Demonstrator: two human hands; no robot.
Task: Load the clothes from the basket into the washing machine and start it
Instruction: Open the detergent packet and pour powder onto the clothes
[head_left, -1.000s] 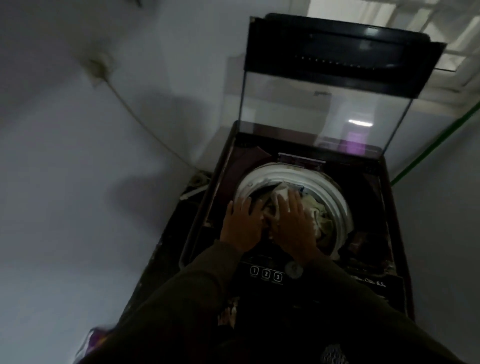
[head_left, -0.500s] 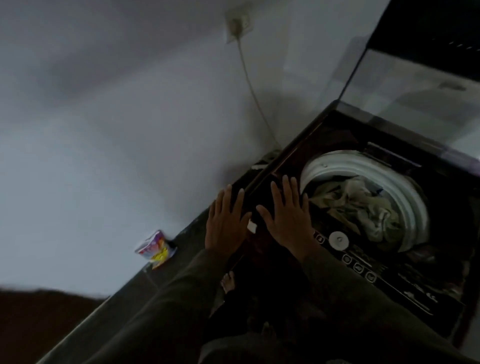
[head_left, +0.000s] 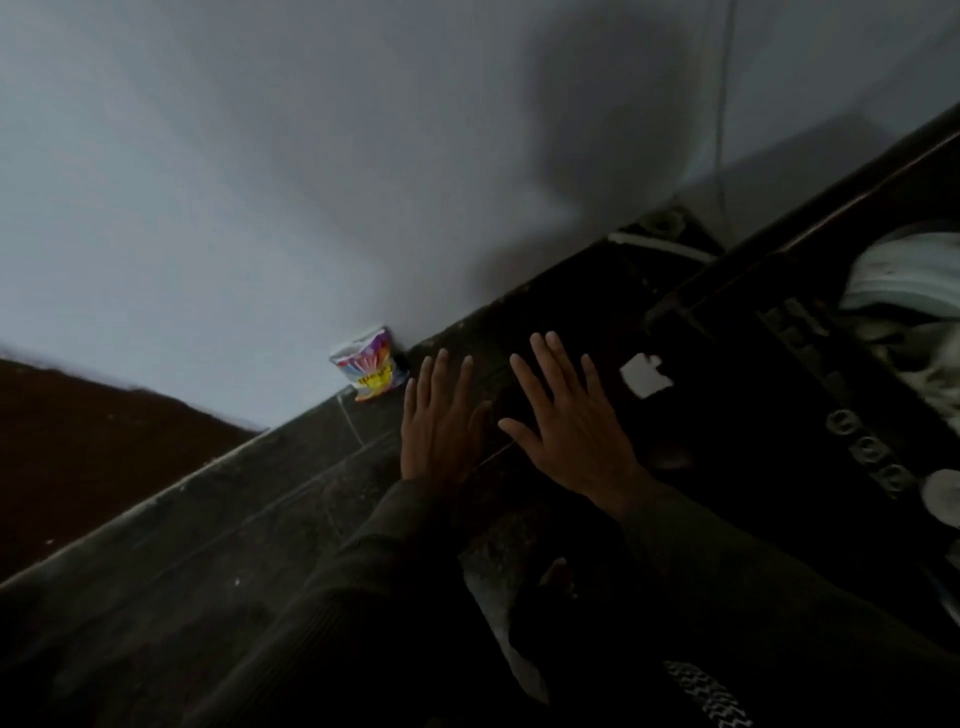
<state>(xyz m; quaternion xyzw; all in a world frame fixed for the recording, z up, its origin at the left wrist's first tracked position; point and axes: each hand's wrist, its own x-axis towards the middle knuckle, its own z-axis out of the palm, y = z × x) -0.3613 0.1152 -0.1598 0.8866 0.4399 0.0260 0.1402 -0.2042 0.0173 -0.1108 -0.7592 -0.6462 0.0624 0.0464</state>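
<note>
The left hand (head_left: 441, 421), fingers spread and empty, hovers just right of the small multicoloured plastic packet (head_left: 370, 370) at the wall's foot, nearer it than the likewise spread right hand (head_left: 571, 421). Pale crumpled clothes (head_left: 940, 379) lie well right of the packet, inside the dark top-loading washing machine (head_left: 789, 395).

Flat left hand (head_left: 441, 415) and right hand (head_left: 569, 421) (empty).
</note>
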